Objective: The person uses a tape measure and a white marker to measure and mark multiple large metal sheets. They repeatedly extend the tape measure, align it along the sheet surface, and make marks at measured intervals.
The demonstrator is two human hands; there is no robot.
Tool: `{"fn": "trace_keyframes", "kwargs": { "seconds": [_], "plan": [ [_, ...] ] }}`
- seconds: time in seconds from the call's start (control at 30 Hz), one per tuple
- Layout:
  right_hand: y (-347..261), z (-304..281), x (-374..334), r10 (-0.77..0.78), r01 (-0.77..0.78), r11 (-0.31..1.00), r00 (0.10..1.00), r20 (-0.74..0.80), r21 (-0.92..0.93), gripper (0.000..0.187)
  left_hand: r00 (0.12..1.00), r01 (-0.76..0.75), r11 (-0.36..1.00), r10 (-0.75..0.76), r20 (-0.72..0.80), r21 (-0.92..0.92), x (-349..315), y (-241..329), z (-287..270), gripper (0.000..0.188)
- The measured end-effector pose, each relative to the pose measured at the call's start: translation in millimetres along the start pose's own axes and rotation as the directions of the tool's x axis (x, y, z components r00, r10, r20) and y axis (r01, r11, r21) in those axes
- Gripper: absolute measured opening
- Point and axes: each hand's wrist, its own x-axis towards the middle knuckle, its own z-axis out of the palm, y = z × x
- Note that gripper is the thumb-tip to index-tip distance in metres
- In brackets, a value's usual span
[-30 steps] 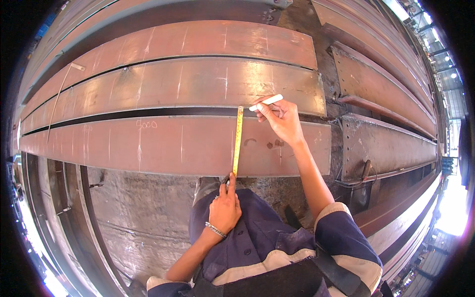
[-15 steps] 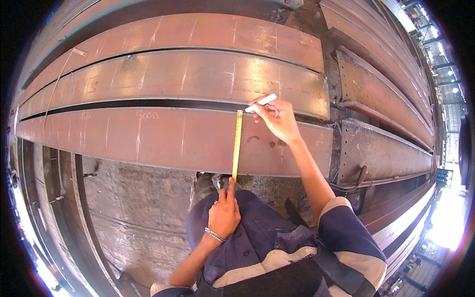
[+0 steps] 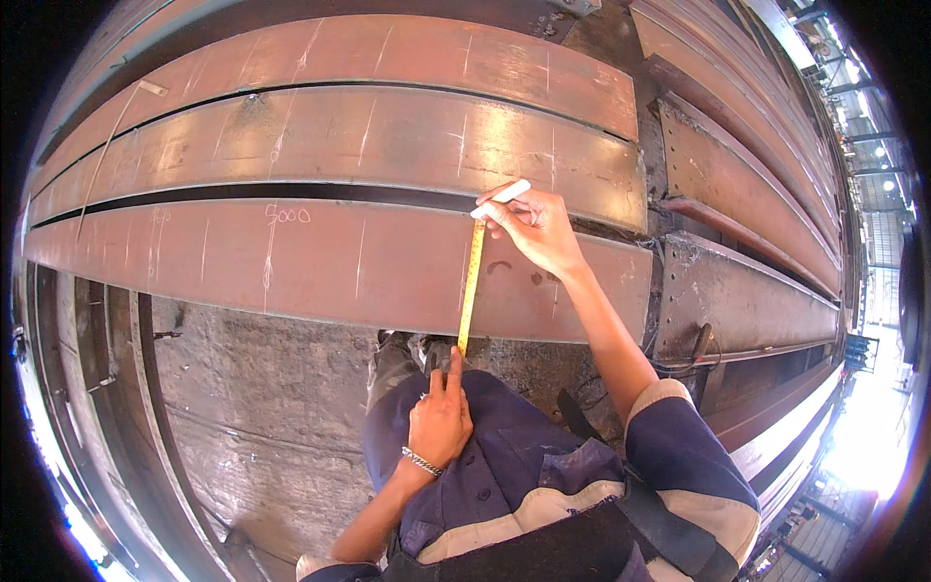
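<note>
A yellow tape (image 3: 470, 287) is stretched straight across the near steel beam (image 3: 320, 262), running from the beam's near edge to its far edge. The tape's near end is pinned at the beam's lower edge by the left hand (image 3: 439, 419), index finger extended along it, other fingers curled; a metal bracelet (image 3: 421, 463) is worn at that wrist. The far end is held down at the beam's upper edge by the right hand (image 3: 536, 228), which is also closed around a white chalk stick (image 3: 500, 198), its tip just at the tape's end. The hands are kept well apart, one at each end of the tape.

Chalk lines are seen across the beam left of the tape, along with some chalk writing. A second beam (image 3: 388, 136) lies just beyond, separated by a dark gap; a third is behind that. More steel sections (image 3: 737, 291) are stacked to the right. Rough concrete floor (image 3: 242, 407) is seen below the near beam. Nothing lies over the tape between the hands. Knees in dark blue workwear (image 3: 504, 456) are close to the beam's near edge.
</note>
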Motion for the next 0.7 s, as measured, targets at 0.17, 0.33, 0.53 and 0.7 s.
{"fn": "trace_keyframes", "kwargs": {
  "seconds": [0.17, 0.33, 0.53, 0.7],
  "plan": [
    [-2, -2, -2, 0.003, -0.003, 1.0, 1.0, -0.014, -0.02, 0.017, 0.999, 0.005, 1.0, -0.005, -0.037, -0.01, 0, 0, 1, 0.075],
    [-5, -4, -6, 0.021, -0.022, 1.0, 0.999, -0.03, -0.022, 0.017, 0.999, -0.011, 1.0, 0.011, -0.037, -0.011, -1, -1, 3, 0.074],
    [-6, -3, -10, 0.036, -0.037, 0.999, 0.999, -0.038, -0.031, 0.018, 0.999, -0.011, 1.0, 0.011, -0.032, 0.011, -1, 0, 3, 0.074],
    [-6, -4, -11, 0.051, -0.052, 0.998, 0.998, -0.04, -0.026, 0.018, 0.999, -0.037, 0.999, 0.036, -0.033, -0.018, 2, 0, 2, 0.074]
  ]
}}
